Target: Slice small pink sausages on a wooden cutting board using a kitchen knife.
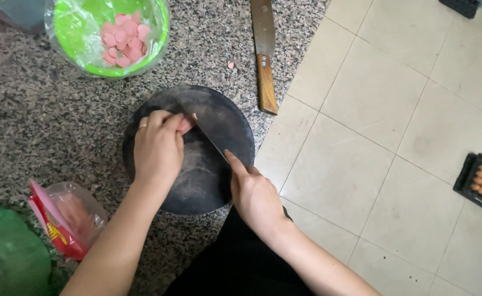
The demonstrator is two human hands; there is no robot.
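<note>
Pink sausage (186,125) pinned on round black board (208,181) under curled left hand (158,147); right hand (256,197) clamped around knife (211,140).

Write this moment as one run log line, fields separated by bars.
left hand: holds pink sausage | right hand: knife cutting | surface: round dark board | nearby: green bowl of slices

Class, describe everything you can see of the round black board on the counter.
The board is round, dark, nearly black, with pale scuffs and a dusty sheen across its top. It lies flat on the speckled counter, its near edge at the counter's rim. The left hand presses a pink sausage onto it; the right hand holds a knife whose blade crosses its middle. Its material cannot be told.
</note>
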